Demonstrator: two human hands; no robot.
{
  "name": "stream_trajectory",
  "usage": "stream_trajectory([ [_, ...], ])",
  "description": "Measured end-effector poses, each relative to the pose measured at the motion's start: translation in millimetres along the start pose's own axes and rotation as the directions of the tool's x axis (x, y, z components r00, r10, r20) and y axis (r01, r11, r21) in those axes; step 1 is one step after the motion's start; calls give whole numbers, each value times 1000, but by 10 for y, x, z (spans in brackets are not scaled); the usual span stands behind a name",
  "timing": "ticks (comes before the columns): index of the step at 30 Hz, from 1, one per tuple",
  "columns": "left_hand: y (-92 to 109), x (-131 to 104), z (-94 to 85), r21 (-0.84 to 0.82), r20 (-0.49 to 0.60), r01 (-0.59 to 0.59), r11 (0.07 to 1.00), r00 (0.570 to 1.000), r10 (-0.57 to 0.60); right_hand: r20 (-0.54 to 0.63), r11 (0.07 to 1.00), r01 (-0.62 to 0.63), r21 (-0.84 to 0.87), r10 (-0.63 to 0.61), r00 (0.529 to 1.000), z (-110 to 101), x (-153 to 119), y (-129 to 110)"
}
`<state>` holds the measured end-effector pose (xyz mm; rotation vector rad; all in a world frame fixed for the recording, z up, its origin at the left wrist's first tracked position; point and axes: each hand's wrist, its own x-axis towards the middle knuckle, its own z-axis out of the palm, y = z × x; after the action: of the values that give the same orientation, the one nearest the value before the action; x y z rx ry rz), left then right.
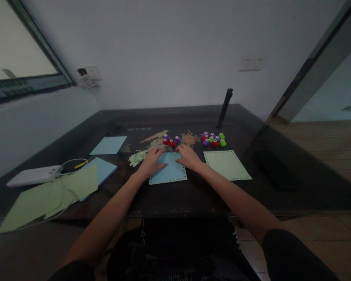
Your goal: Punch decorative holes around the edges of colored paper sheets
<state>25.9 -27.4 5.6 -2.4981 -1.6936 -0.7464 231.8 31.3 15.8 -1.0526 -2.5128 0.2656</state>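
A light blue sheet of paper (169, 171) with small dark marks or holes along its edges lies on the dark table before me. My left hand (152, 162) rests on its upper left part, fingers stretched out and thumb apart. On the upper right part lies my right hand (189, 157), its fingers also spread. Just past the fingertips sit several small round purple and red pieces (171, 143) with white, eye-like tops. To the right is a pale green sheet (226, 165) with similar marks along its edges.
Behind the green sheet is a cluster of purple, red and green pieces (213, 139). A black upright object (224, 108) stands farther back. At left are blue sheets (109, 145), green sheets (41, 199), a white power strip (35, 175) and its cable.
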Motion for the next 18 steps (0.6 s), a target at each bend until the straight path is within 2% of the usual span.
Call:
stream_trajectory([
  [8,21,20,-47,-57,-5,-11,998,1000,10,-113,941,-76,329,119,986,29,19,25],
  [11,28,14,-70,-87,-30,5,996,1000,-8,-100,860,-139,491,214,972,40,37,49],
  [14,38,24,-121,-147,-96,46,988,994,-61,-50,769,-172,616,255,966,55,56,83],
  [18,0,52,-212,-283,-206,158,946,953,-221,-10,638,-187,747,292,956,64,93,154],
])
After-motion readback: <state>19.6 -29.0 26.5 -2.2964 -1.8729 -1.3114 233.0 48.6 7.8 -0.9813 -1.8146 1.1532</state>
